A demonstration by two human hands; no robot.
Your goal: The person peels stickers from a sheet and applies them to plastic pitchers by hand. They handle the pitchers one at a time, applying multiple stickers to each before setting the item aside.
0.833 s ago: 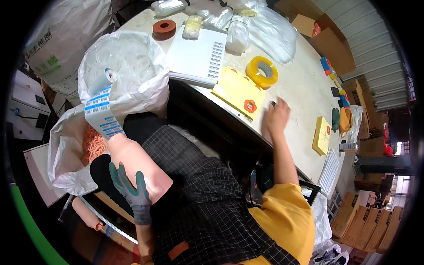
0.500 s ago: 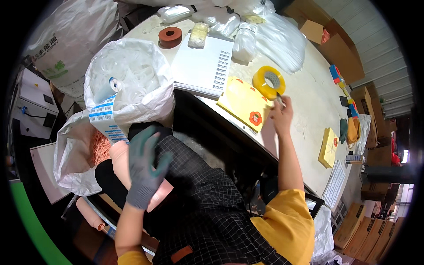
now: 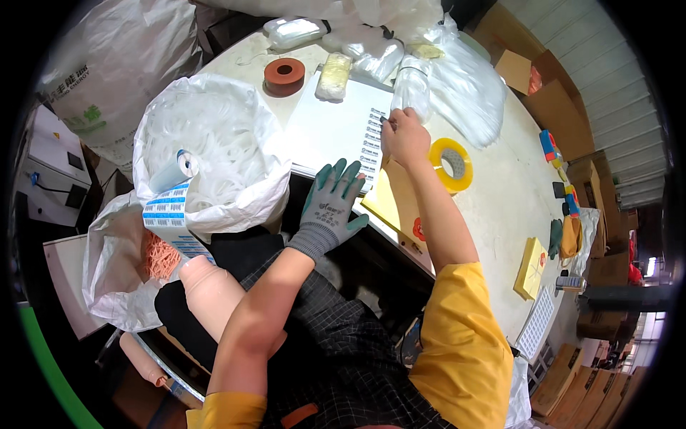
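My left hand (image 3: 329, 204), in a grey and green glove, lies with its fingers spread at the near edge of a stack of white sheets (image 3: 332, 129). Dark printed labels run down the right side of that stack. My bare right hand (image 3: 406, 139) is closed at the stack's right edge, with a small dark tip showing at its fingers; I cannot make out what it holds. Beneath the right forearm, yellow cards (image 3: 383, 201) with red flower prints are partly hidden. A roll of yellow tape (image 3: 466, 171) stands right of that forearm. Across my lap rests a pink roll (image 3: 214, 293).
Left of the table stands a white sack (image 3: 275, 189) of clear plastic rings, with a strip of blue-and-white labels (image 3: 166, 214) hanging over it. A brown tape roll (image 3: 284, 76), a wrapped yellowish bundle (image 3: 334, 77) and clear plastic bags (image 3: 464, 86) lie farther back. Another yellow card stack (image 3: 530, 268) is at right.
My left hand has moved from above the pink roll to the white stack's near edge. My right hand has moved left and away, from beside the yellow tape to the stack's labelled edge.
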